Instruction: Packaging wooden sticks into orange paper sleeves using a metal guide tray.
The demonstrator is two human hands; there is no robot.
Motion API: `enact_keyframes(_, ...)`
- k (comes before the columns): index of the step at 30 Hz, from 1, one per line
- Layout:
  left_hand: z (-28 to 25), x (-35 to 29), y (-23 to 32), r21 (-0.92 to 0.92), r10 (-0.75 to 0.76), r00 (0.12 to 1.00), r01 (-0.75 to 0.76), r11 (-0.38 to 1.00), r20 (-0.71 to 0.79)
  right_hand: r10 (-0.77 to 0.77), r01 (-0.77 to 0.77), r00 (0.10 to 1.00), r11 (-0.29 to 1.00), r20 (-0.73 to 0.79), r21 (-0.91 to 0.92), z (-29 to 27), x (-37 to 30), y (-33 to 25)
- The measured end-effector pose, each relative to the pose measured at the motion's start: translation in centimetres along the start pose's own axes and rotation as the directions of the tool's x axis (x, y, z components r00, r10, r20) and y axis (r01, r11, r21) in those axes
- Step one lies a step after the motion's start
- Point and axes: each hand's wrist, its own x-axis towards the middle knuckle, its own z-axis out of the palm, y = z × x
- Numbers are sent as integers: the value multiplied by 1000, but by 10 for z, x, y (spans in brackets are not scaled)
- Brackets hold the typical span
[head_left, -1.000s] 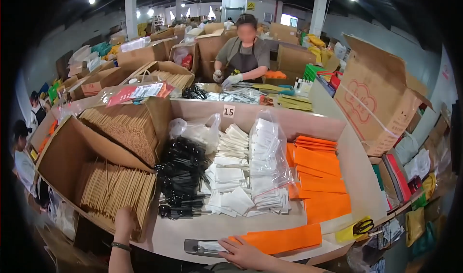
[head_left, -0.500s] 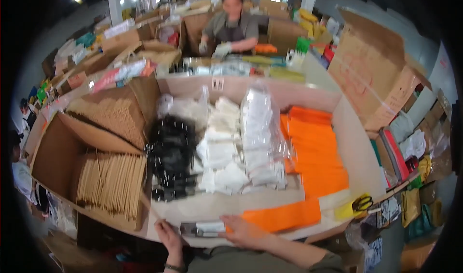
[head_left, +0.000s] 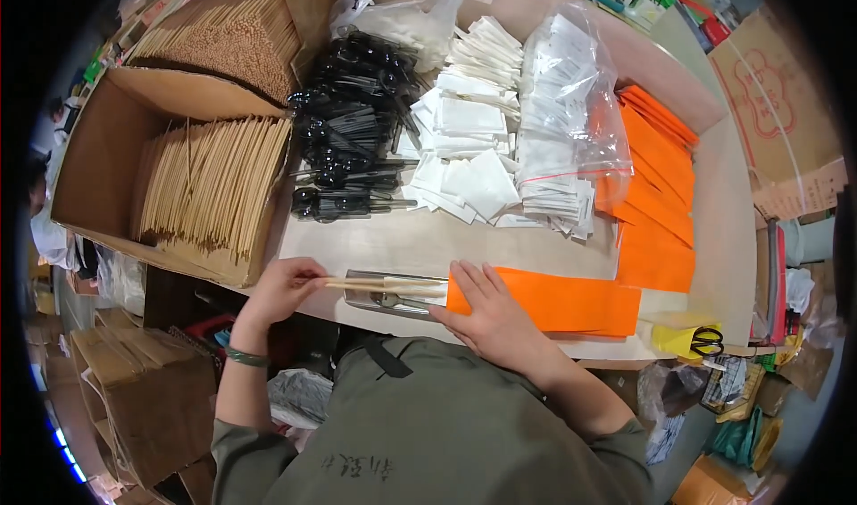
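Observation:
My left hand (head_left: 281, 289) pinches the ends of a pair of wooden chopsticks (head_left: 366, 283). Their other ends point right, over a narrow clear packet (head_left: 359, 299) near the table's front edge. A dark-handled utensil (head_left: 390, 300), maybe a fork or spoon, lies along the packet with something white. My right hand (head_left: 494, 319) rests flat, fingers stretched, on a stack of long orange paper sleeves (head_left: 571, 301). Its thumb reaches the packet's right end, which meets the sleeves. Whether the packet goes inside the top sleeve is hidden by the hand.
Cardboard boxes of wooden chopsticks (head_left: 210, 183) stand at the left. Beyond my hands lie black plastic utensils (head_left: 348, 134), white packets (head_left: 473, 116), a clear bag of white packets (head_left: 562, 103) and more orange sleeves (head_left: 656, 237). Black-handled scissors (head_left: 707, 341) sit in a yellow holder (head_left: 671, 339) at right.
The view has tilted down toward the table. My left hand has brought the chopsticks from a steep slant to nearly level over the packet. My right hand stays on the orange sleeves.

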Motion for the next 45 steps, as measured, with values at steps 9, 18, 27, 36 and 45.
enact_keyframes(9,103,21,46,217,169,818,-56,975,-550,96,-91,993,994,-74,62,1,10,-6)
enact_keyframes(18,139,23,51,316,257,869,-125,940,-422,41,-34,993,998,-111,61,-4,16,-1)
enact_keyframes(27,120,-3,92,-61,218,976,-217,974,11,13,-14,992,1000,-123,-7,-18,10,-9)
enact_keyframes(36,107,37,62,614,549,831,-481,627,90,17,-11,998,994,-59,109,-59,-9,57)
enact_keyframes(45,142,24,111,-253,492,758,-422,871,429,220,-258,961,930,167,262,-57,-56,57)
